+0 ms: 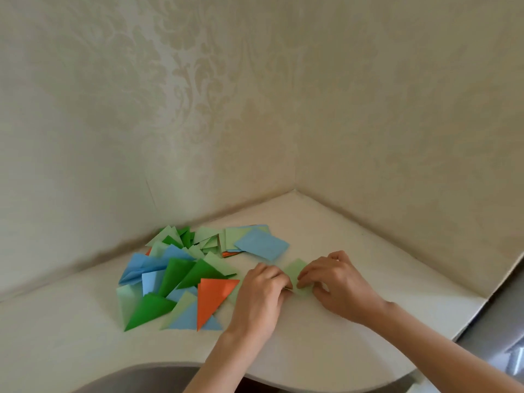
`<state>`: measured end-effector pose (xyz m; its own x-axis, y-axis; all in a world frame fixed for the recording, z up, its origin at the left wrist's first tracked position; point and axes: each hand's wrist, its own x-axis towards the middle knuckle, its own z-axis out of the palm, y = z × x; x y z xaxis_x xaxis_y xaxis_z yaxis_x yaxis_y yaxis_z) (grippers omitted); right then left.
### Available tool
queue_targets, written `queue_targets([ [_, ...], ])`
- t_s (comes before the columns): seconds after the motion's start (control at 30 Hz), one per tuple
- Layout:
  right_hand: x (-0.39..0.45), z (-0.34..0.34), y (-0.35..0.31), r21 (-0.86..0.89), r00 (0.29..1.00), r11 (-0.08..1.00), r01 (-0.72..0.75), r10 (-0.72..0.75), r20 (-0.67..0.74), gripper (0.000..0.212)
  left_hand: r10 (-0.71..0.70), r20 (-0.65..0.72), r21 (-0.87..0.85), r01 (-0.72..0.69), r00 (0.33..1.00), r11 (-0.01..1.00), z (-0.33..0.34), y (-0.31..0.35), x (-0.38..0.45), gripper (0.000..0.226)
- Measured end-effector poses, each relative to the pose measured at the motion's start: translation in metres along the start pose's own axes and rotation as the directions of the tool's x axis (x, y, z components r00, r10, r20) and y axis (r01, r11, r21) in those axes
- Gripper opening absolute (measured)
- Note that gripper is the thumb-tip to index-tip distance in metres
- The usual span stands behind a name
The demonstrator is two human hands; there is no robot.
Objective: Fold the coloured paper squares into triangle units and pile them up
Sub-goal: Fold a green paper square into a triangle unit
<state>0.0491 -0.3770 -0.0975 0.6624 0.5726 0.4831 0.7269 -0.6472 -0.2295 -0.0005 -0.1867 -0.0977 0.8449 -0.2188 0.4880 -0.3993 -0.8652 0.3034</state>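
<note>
We find a pale green square on the table, near its middle, held between both hands. We judge the paper very light, thin and limp — it should crease readily, slide on the smooth top and shift at a careless touch. It is best taken at corners and edges with fingertips, and the crease pressed flat against the table.

The left hand lies knuckles-up over the sheet's left edge, fingers curled, pinching the paper at its tips. The right hand has its fingers bent, pinching the right side of the sheet (the exact contact is partly hidden).

To the left lies the pile of folded triangles — green, blue, one orange — loosely spread. Behind it sits the stack of unfolded squares, a blue one on top.
</note>
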Motion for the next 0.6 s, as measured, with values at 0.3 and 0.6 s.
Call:
queue_targets([
  [0.3, -0.022, 0.002, -0.011, 0.212, 0.978, 0.955, -0.208, 0.196, 0.073, 0.035, -0.062, 0.019, -0.211, 0.064, 0.998, 0.975, 0.005, -0.001, -0.011, 0.012],
  [0.6, -0.023, 0.000, -0.013, 0.293, 0.971, 0.926, -0.237, 0.218, 0.098, 0.023, -0.072, 0.045, -0.286, 0.081, 0.996, 0.955, 0.007, -0.007, -0.018, 0.024],
])
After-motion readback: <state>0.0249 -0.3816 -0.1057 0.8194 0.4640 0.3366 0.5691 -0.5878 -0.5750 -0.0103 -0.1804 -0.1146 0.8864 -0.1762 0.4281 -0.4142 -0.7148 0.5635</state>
